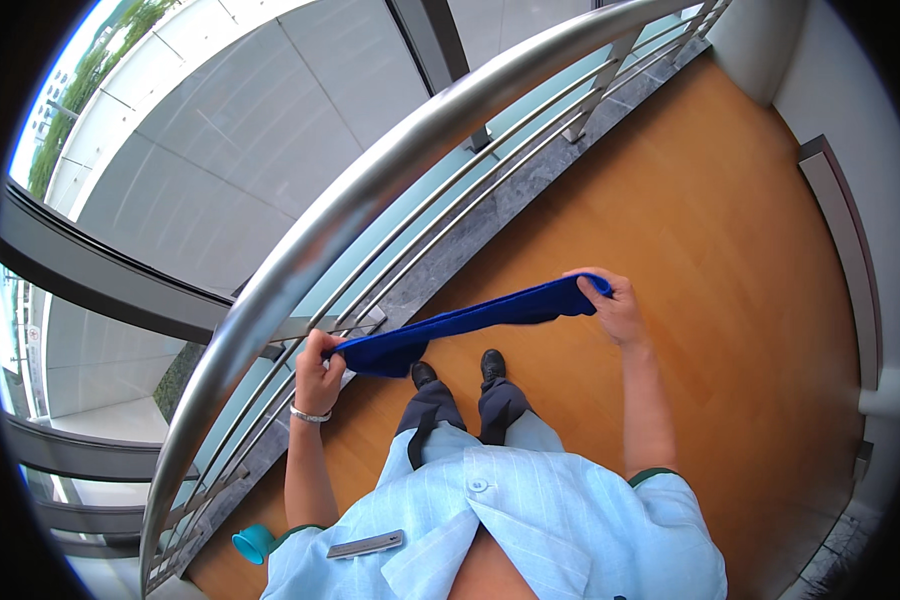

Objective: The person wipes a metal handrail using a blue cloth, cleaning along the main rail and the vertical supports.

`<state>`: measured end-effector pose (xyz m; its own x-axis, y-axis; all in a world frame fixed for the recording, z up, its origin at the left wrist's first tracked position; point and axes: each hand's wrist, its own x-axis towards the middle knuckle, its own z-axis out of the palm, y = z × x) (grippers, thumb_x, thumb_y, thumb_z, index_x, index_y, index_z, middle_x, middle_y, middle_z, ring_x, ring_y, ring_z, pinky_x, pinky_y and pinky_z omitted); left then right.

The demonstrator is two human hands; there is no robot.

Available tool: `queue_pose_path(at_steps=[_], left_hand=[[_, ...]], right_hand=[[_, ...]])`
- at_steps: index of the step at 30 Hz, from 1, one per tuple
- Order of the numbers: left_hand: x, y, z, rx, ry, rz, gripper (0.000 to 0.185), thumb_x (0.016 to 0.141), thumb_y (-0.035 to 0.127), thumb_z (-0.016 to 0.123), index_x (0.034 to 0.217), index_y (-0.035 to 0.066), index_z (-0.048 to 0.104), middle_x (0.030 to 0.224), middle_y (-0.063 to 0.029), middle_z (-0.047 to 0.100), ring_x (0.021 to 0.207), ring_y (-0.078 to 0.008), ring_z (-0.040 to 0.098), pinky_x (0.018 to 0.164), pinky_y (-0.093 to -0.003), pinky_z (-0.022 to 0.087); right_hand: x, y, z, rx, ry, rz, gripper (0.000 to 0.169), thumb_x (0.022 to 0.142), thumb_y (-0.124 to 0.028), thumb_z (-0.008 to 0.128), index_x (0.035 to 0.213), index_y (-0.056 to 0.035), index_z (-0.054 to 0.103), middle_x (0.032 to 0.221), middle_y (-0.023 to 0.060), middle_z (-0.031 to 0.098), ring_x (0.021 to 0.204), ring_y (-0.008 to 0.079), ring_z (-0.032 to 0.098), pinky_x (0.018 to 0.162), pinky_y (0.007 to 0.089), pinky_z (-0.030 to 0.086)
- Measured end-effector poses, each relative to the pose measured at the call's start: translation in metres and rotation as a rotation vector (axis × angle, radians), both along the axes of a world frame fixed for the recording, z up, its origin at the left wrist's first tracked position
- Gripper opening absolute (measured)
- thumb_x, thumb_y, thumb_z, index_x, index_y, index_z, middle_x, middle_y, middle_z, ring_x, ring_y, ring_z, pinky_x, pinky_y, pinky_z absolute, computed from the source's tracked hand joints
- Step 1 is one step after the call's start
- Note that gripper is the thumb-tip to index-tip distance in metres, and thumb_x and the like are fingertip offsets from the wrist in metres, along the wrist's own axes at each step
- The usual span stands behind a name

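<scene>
A dark blue cloth (465, 319) is stretched between my two hands, its upper edge pulled nearly straight and its lower part hanging loose. My left hand (320, 373), with a bracelet at the wrist, pinches one end close to the railing. The other end is gripped by my right hand (610, 306), out over the wooden floor. Beside the left hand runs a thick, polished metal handrail (360, 184) with thinner bars below it. Whether the left hand touches the rail cannot be told.
A teal bucket or cup (253, 544) is at the lower left, near the railing's foot. Wooden flooring (720, 300) stretches right to a white wall (859, 142). My black shoes (493, 364) stand beside a grey stone ledge (495, 191). Large framed windows (255, 112) lie beyond the railing.
</scene>
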<state>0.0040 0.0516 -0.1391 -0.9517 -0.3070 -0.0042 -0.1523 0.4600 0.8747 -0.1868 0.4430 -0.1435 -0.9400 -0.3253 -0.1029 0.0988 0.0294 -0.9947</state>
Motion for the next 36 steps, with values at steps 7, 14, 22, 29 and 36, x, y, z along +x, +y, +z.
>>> queue_pose_path(at_steps=[7,14,22,29,36], left_hand=[[0.023,0.021,0.057,-0.828,0.383,-0.077,0.018,0.078,-0.008,0.055,0.093,0.001,0.053,0.088,-0.0159,0.065,0.071,-0.0295,0.064,0.062,-0.0349,0.052],[-0.054,0.084,0.076,0.174,0.674,-0.163,0.014,0.096,0.011,0.052,0.108,0.003,0.054,0.107,-0.0191,0.063,0.094,-0.0232,0.063,0.082,-0.0329,0.052],[-0.096,0.107,0.07,0.388,0.442,-0.277,0.023,0.089,0.006,0.061,0.112,0.005,0.06,0.121,-0.0122,0.055,0.1,-0.0183,0.063,0.083,-0.031,0.053],[-0.063,0.116,-0.064,0.335,-0.017,-0.131,0.061,0.081,0.024,0.075,0.132,0.008,0.044,0.118,-0.0057,0.056,0.102,-0.0176,0.061,0.092,-0.0314,0.047],[-0.078,0.14,-0.05,1.027,-0.249,0.015,0.042,0.09,0.018,0.065,0.126,0.009,0.044,0.109,-0.0079,0.06,0.09,-0.0172,0.066,0.075,-0.031,0.055]], right_hand=[[-0.005,0.035,0.148,0.161,0.446,0.633,0.011,0.081,-0.002,0.068,0.091,0.0024,0.071,0.076,0.0161,0.067,0.066,0.0221,0.066,0.059,0.0276,0.051],[-0.038,-0.03,0.157,-0.338,0.536,1.111,0.011,0.08,-0.01,0.072,0.091,-0.008,0.076,0.129,0.0263,0.052,0.116,0.0373,0.055,0.09,0.0417,0.047],[-0.026,-0.077,0.072,-0.219,0.026,0.902,0.022,0.071,0.007,0.072,0.091,-0.004,0.074,0.107,0.0086,0.061,0.1,0.0186,0.06,0.087,0.0292,0.049],[-0.011,-0.087,0.053,-0.323,0.082,0.515,0.024,0.07,0.008,0.073,0.09,-0.0032,0.074,0.102,0.0055,0.058,0.093,0.0144,0.059,0.077,0.0234,0.052],[-0.007,-0.086,0.054,-0.166,0.251,0.465,0.025,0.064,0.007,0.078,0.085,-0.0055,0.075,0.098,0.0035,0.057,0.091,0.014,0.058,0.077,0.0236,0.048]])
